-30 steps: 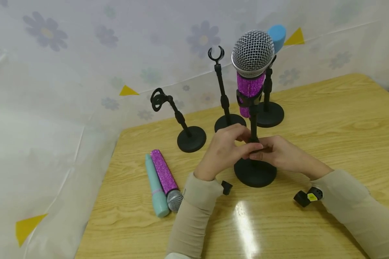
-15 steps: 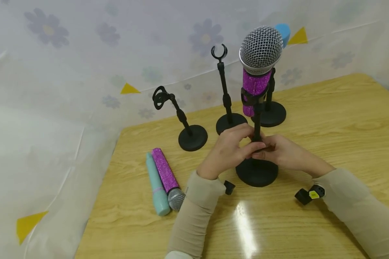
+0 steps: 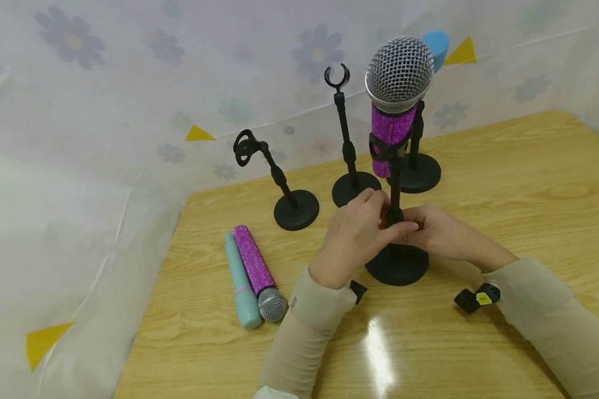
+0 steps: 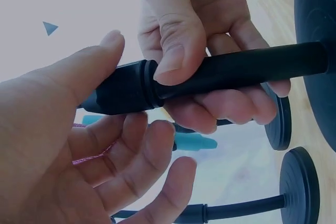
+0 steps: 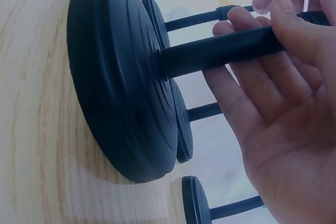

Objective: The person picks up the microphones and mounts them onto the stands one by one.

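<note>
A black microphone stand (image 3: 398, 267) stands upright on the table, with a purple glitter microphone (image 3: 392, 127) with a silver mesh head in its clip. My left hand (image 3: 351, 238) has its thumb and curled fingers round the stand's ridged collar (image 4: 123, 90); its outer fingers lie off the collar. Just below the collar, my right hand (image 3: 444, 235) grips the pole (image 5: 220, 51) between thumb and fingers. In the right wrist view the round base (image 5: 121, 77) sits flat on the table. The left hand's fingertips are partly hidden in the head view.
A second purple microphone (image 3: 253, 260) and a pale teal one (image 3: 242, 285) lie at the left. Behind stand two stands, one with a bent clip (image 3: 297, 210) and one upright (image 3: 348, 149). Another stand (image 3: 419, 173) is partly hidden, near a blue microphone head (image 3: 436, 47).
My left hand has turned at the wrist round the collar, its forearm shifting slightly right. The stand moved a little right, then stayed nearly still. The right hand keeps its grip on the pole.
</note>
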Tool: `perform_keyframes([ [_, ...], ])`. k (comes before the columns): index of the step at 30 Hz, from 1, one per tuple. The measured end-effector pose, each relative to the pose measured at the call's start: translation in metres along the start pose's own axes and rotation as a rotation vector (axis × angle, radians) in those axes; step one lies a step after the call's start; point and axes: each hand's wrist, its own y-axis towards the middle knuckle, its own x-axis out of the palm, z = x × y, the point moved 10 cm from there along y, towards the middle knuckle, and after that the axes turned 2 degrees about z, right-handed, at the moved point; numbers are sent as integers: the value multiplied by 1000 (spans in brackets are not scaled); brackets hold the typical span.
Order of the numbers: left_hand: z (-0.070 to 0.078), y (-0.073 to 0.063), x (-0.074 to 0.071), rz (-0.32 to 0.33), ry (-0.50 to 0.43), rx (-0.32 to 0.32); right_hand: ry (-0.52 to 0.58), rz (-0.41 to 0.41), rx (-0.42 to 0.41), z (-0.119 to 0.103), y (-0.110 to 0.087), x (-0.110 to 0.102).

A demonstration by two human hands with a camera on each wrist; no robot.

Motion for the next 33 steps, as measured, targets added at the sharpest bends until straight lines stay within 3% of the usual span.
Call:
perform_keyframes([
  [5, -2, -2, -2, 25, 27, -20, 25, -8, -19, -4, 1, 2],
  [10, -5, -4, -4, 45, -9, -60, 37, -8, -32, -6, 3, 3],
  [18, 0, -4, -16, 133, 25, 39, 10, 3, -46, -8, 4, 4],
  [24, -1, 0, -14, 110, -24, 88, 27, -8, -25, -8, 3, 3],
  [33, 0, 4, -6, 70, -159, 217, 51, -4, -20, -1, 2, 4],
])
